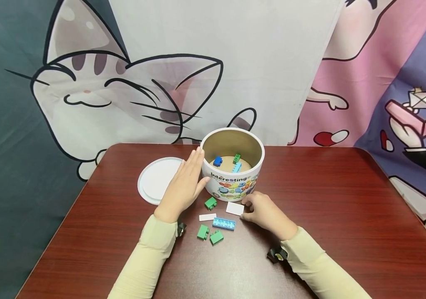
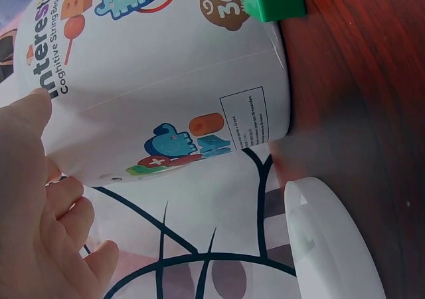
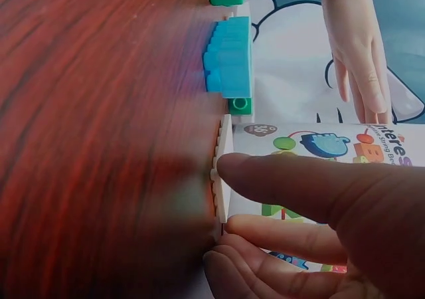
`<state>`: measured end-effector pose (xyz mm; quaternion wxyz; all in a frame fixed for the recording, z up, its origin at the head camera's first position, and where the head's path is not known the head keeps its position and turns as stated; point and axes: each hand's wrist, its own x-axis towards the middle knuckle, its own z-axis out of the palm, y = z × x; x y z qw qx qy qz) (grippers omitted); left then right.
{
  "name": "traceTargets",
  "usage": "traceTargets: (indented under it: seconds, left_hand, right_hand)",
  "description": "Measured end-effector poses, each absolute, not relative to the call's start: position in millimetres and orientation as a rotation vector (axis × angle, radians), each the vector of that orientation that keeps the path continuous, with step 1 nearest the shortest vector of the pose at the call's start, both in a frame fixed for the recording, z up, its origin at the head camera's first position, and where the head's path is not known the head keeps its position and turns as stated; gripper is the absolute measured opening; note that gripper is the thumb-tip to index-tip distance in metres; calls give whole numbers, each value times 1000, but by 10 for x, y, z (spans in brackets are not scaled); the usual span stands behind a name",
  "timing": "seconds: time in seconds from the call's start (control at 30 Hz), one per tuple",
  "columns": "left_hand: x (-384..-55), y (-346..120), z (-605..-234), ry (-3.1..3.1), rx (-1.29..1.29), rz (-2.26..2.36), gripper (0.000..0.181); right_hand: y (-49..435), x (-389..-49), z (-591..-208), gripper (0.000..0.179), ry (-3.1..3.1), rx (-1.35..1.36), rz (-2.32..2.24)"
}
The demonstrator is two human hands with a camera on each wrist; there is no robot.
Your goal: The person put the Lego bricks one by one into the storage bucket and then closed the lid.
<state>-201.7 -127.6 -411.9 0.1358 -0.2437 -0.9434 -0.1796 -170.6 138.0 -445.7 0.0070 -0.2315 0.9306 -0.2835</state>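
My left hand [image 1: 184,182] rests against the side of a round white bucket [image 1: 231,182], its fingers straight and the thumb near the rim. With thumb and fingers my right hand [image 1: 265,211] grips the right end of a flat white building plate [image 1: 234,208] in front of the bucket. Small bumps line the plate's table side in the right wrist view. Close by lie a narrow white plate [image 1: 207,217], a light blue brick [image 1: 224,224] and several green bricks [image 1: 211,203]. Inside the bucket are a dark blue brick [image 1: 218,161], a green brick [image 1: 237,158] and a light blue brick [image 1: 236,167].
A round white lid [image 1: 157,180] lies left of the bucket, partly behind my left hand. Everything stands on a reddish-brown wooden table [image 1: 329,199]. Behind its far edge hangs a cloth printed with a cartoon cat [image 1: 86,108].
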Motion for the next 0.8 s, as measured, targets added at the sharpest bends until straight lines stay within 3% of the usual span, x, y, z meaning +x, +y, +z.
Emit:
traceTargets:
  seconds: [0.8]
  left_hand:
    - [-2013, -1277, -4120, -2723, -706, -516, 73]
  right_hand:
    - [1381, -1671, -4397, 18, 2903, -717, -918]
